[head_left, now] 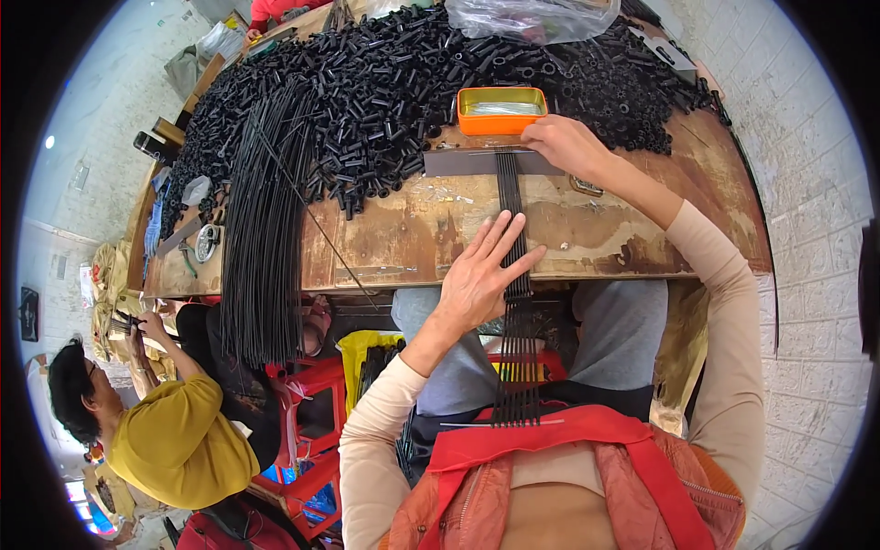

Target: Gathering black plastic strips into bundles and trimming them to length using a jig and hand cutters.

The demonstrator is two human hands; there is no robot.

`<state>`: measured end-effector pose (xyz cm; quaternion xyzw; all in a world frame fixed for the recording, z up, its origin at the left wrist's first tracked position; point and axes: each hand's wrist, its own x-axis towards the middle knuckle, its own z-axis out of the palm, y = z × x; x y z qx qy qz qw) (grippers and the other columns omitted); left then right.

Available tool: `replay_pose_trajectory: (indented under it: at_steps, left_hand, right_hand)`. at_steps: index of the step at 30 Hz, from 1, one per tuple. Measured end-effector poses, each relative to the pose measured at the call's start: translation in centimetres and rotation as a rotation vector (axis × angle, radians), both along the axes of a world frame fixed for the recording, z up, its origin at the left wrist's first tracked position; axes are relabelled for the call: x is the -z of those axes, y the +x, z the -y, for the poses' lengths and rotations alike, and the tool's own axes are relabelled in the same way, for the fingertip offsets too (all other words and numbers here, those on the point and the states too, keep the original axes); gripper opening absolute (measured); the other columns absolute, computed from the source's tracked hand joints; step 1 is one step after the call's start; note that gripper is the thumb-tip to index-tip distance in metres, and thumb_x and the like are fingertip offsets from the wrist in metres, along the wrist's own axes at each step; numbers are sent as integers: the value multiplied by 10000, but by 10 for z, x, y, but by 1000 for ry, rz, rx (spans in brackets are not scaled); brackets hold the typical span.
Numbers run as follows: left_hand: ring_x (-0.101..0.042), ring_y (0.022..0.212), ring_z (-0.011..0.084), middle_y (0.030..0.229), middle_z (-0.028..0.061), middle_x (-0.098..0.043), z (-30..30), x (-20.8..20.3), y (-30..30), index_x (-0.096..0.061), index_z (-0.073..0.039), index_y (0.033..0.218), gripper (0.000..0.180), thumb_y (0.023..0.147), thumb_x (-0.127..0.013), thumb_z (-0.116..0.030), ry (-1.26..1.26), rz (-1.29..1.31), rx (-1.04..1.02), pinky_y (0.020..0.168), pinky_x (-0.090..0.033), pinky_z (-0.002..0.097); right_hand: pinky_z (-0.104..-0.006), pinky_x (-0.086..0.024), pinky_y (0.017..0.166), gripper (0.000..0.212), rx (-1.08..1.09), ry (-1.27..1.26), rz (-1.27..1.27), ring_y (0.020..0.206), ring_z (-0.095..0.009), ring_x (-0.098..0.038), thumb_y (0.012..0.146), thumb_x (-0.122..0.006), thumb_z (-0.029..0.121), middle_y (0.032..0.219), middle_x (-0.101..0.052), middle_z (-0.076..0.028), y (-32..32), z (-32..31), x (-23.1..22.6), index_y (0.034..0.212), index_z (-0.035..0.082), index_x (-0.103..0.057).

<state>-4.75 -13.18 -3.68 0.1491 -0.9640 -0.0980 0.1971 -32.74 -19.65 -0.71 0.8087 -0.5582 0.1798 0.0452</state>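
A row of thin black rods (519,316) runs from the wooden table over its front edge down to my lap. My left hand (478,266) lies on them, palm down with fingers spread. Under their far ends is a flat dark strip (458,164). My right hand (564,147) is at the right front corner of an orange tin (502,126), its fingers drawn together. Whatever they may hold is too small to make out. Thin silvery pieces (500,108) lie inside the tin. A thin rod (458,424) crosses the near ends of the row on my lap.
A big heap of short black tubes (385,92) covers the table's far side, with a clear plastic bag (541,18) on it. A long bundle of black rods (261,229) hangs over the front edge at left. A person in a yellow top (188,431) sits by a red stool (316,477).
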Motion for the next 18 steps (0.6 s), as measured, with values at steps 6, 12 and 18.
replay_pose_trajectory:
  at_steps: [6, 12, 18]
  left_hand:
    - [-229, 1446, 364, 1534, 186, -307, -5, -12, 13, -422, -257, 1448, 847, 668, -607, 19, -57, 99, -31, 1165, -223, 497]
    - [-208, 1448, 375, 1512, 206, -335, 54, -27, -6, -457, -127, 1404, 638, 815, -701, -149, -82, 65, -116, 1167, -215, 505]
    - [-348, 1392, 374, 1437, 175, -468, 97, 34, -61, -613, 17, 923, 175, 918, -570, -153, 248, -346, 184, 1157, -237, 496]
  right_hand:
    - [-381, -514, 828, 276, 57, -139, 68, 1005, -315, -615, 915, -596, 211, 1049, -657, -130, 13, -24, -20, 1129, 38, -624]
    - [-367, -420, 1055, 765, -526, 725, 804, 1362, -249, -394, 800, -757, 247, 1514, -378, -89, 83, -153, -48, 1465, 135, -397]
    - [-329, -476, 937, 199, -233, 599, 806, 1033, -179, -641, 964, -547, 120, 1075, -699, -71, 121, -163, -9, 1103, 40, -665]
